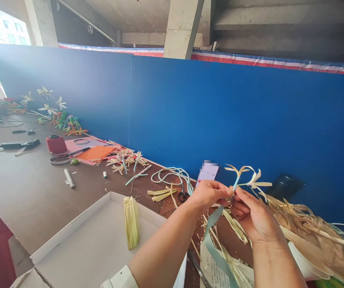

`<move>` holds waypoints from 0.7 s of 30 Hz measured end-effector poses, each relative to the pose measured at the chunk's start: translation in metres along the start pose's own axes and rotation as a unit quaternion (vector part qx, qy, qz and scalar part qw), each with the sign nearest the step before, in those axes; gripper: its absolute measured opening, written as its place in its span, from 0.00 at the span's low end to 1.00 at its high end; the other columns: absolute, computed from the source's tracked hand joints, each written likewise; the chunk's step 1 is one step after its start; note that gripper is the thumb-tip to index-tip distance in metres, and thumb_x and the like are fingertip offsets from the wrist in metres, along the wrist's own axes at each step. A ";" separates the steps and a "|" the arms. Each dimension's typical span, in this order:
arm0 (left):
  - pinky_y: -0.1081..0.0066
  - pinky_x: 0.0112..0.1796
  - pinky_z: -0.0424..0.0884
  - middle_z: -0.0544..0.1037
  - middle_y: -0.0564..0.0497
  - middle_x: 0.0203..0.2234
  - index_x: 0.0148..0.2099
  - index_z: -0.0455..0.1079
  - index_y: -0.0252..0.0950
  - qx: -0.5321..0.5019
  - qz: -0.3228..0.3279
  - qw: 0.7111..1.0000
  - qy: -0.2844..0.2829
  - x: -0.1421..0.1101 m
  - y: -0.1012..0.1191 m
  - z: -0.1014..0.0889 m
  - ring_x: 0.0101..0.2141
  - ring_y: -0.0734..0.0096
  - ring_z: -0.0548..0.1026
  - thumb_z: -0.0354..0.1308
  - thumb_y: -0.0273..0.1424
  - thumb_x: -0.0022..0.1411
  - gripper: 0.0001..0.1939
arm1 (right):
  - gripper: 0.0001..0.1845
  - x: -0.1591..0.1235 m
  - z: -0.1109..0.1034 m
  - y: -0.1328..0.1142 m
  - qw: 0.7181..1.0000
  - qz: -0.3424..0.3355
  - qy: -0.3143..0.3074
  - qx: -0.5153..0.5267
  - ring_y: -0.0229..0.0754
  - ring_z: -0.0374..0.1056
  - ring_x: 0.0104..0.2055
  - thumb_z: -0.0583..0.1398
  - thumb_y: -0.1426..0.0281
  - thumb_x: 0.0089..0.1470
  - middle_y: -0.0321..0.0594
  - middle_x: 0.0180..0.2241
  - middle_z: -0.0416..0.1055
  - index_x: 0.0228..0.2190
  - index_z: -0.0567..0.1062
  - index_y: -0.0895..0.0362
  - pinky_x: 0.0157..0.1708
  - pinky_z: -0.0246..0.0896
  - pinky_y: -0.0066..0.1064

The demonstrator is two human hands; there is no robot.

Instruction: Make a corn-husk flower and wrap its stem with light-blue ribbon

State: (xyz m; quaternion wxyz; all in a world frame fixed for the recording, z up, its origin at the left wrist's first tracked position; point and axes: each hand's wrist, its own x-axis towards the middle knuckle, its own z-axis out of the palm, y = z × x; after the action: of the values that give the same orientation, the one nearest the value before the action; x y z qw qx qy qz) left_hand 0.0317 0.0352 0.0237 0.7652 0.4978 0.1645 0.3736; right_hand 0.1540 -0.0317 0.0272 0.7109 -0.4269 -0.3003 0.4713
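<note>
- A straw flower [240, 176] on a thin blue stem is held up in front of the blue wall [250, 120], above the table's far edge.
- The left hand [209, 194] pinches the stem from the left, fingertips pressed together.
- The right hand [254, 218] pinches the stem from the right, just below the petals.
- A pale green ribbon [212, 236] hangs under the flower.
- Loose straw [304, 228] lies right of the flower.
- An open white box [93, 244] sits lower left of the flower, with a bundle of strips [131, 222] inside.
</note>
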 end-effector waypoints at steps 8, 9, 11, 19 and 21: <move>0.72 0.30 0.68 0.70 0.53 0.21 0.28 0.70 0.31 0.114 0.038 0.991 0.056 0.006 -0.004 -0.001 0.24 0.78 0.68 0.64 0.33 0.45 0.10 | 0.15 0.000 0.001 -0.003 0.997 -0.059 0.032 -0.039 0.24 0.46 0.18 0.71 0.69 0.35 0.28 0.22 0.58 0.27 0.75 0.58 0.14 0.47 0.17; 0.73 0.30 0.67 0.70 0.53 0.21 0.28 0.70 0.31 0.132 0.045 0.988 0.062 0.006 -0.006 -0.001 0.24 0.78 0.68 0.63 0.34 0.46 0.10 | 0.15 -0.001 0.002 -0.003 0.995 -0.076 0.042 -0.049 0.24 0.47 0.19 0.72 0.69 0.34 0.28 0.21 0.57 0.27 0.75 0.58 0.14 0.47 0.17; 0.74 0.29 0.66 0.70 0.53 0.20 0.29 0.71 0.32 0.161 0.048 0.983 0.067 0.006 -0.007 -0.001 0.23 0.78 0.67 0.63 0.34 0.46 0.11 | 0.17 -0.002 0.005 -0.004 0.992 -0.100 0.054 -0.061 0.25 0.49 0.19 0.72 0.69 0.32 0.28 0.21 0.58 0.28 0.75 0.56 0.15 0.48 0.18; 0.76 0.27 0.61 0.68 0.55 0.19 0.32 0.72 0.32 0.225 0.047 0.972 0.051 0.003 -0.006 -0.001 0.22 0.79 0.64 0.62 0.37 0.47 0.13 | 0.17 0.001 0.004 -0.002 0.983 -0.138 0.101 -0.074 0.27 0.50 0.20 0.73 0.67 0.30 0.29 0.19 0.59 0.26 0.76 0.57 0.17 0.48 0.20; 0.76 0.26 0.60 0.68 0.55 0.20 0.32 0.72 0.33 0.250 0.063 0.965 0.051 0.002 -0.006 -0.001 0.23 0.79 0.63 0.61 0.38 0.48 0.13 | 0.16 0.003 0.001 -0.001 0.980 -0.142 0.107 -0.088 0.28 0.50 0.20 0.72 0.67 0.31 0.29 0.18 0.59 0.26 0.76 0.57 0.17 0.47 0.21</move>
State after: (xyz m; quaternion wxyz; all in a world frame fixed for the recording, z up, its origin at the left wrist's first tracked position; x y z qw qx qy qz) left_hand 0.0346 0.0363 0.0185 0.5816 0.6631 0.2598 0.3931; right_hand 0.1548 -0.0288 0.0287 0.7583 -0.4885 -0.3208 0.2888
